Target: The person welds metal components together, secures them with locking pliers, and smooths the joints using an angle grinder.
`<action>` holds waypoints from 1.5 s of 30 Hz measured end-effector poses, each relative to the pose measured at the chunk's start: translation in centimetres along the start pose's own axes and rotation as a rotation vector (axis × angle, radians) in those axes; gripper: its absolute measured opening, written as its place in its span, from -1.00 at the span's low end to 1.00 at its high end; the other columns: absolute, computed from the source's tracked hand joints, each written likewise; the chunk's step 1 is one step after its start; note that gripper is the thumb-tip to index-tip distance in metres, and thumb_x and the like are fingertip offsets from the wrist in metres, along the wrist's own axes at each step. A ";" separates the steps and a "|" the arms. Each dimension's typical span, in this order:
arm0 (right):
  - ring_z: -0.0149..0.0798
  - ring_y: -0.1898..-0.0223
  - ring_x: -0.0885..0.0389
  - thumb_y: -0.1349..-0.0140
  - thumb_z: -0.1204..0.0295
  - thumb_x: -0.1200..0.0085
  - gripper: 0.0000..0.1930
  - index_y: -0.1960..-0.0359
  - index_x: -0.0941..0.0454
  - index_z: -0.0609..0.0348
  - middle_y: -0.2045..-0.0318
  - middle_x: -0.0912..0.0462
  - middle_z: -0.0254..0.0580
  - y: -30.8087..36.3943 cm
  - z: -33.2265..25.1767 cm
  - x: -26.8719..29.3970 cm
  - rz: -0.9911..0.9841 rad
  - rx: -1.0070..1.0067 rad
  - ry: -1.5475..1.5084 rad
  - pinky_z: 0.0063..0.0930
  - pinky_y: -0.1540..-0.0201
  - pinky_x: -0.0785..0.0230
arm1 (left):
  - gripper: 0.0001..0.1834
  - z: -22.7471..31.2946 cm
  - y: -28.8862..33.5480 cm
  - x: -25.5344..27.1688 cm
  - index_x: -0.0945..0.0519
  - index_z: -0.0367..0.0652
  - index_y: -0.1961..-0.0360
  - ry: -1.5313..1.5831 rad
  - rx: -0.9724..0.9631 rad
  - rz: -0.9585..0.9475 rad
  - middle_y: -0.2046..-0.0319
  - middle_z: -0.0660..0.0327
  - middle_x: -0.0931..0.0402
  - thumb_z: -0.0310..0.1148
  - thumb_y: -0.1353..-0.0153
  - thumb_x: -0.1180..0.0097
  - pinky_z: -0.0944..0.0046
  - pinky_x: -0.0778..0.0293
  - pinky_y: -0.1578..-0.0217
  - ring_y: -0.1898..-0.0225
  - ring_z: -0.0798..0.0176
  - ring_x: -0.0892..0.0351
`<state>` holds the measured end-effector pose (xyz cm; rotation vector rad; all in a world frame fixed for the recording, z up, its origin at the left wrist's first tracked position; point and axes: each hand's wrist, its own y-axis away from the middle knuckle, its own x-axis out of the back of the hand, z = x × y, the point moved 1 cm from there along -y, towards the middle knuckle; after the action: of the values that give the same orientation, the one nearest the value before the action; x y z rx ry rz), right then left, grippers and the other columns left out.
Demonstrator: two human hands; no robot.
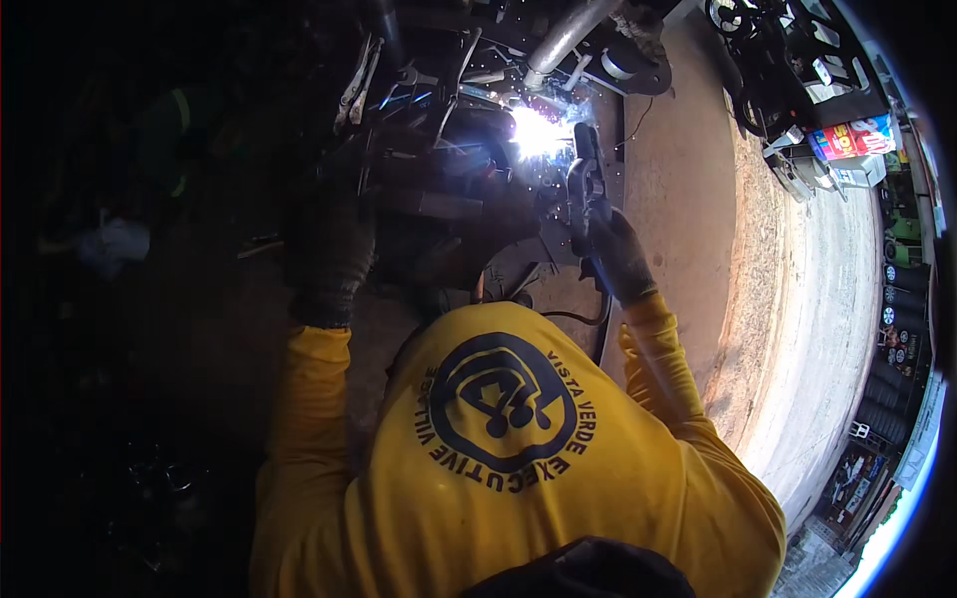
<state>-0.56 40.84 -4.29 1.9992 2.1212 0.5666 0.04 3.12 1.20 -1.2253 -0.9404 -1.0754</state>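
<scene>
My right hand (622,261), in a dark glove, is closed round a black welding electrode holder (584,189). The holder's upper end is beside a blinding white welding arc (538,133) that throws sparks over the metal bench. My left hand (332,249), gloved too, is raised on the left next to a dark upright shape. Deep shadow covers its fingers, so their grip is hidden. Between the two hands lies a dark block-like metal piece (439,204). Glare conceals the spot being welded.
Wrenches (414,78) and other hand tools lie about the bench's far side. A metal pipe (568,40) slants in from the top. A black cable (588,319) curves below my right hand. At the far right, a black frame, a colourful packet (855,138) and wheels line the roadside.
</scene>
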 end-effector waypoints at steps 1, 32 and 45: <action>-0.47 0.43 -0.57 -0.48 0.21 -0.03 -0.72 0.06 -0.53 0.20 0.34 -0.53 -0.32 -0.3 0.8 0.3 0.006 0.187 0.122 -0.54 0.43 -0.50 | -0.44 -0.3 0.1 -0.5 -0.50 -0.07 -0.31 -0.027 -0.017 0.040 -0.09 -0.12 -0.56 -0.19 -0.31 -0.23 -0.12 -0.50 -0.13 -0.12 -0.22 -0.55; -0.39 0.14 -0.61 -0.42 0.37 -0.08 -0.64 -0.17 -0.39 0.25 0.15 -0.63 -0.25 5.7 -8.7 -11.0 -0.111 0.306 0.394 -0.44 0.07 -0.48 | -0.61 -0.9 1.1 -1.7 -0.61 -0.17 0.09 -0.206 -0.132 0.175 0.20 0.03 -0.60 -0.04 -0.36 -0.16 -0.06 -0.56 0.07 0.14 -0.03 -0.64; 0.05 0.02 -0.72 -0.29 0.31 -0.26 -0.54 -0.14 -0.47 0.27 0.10 -0.69 0.08 6.4 -9.4 -14.7 0.075 0.230 0.569 -0.16 0.00 -0.54 | -0.47 -2.8 1.6 -2.6 -0.56 -0.41 -0.06 -0.058 -0.286 0.227 0.14 -0.15 -0.62 -0.07 -0.39 -0.02 -0.11 -0.63 0.16 0.18 -0.10 -0.69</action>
<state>3.03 25.00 4.76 2.2498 2.5284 1.0552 0.93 0.66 -2.04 -1.5649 -0.6856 -1.0198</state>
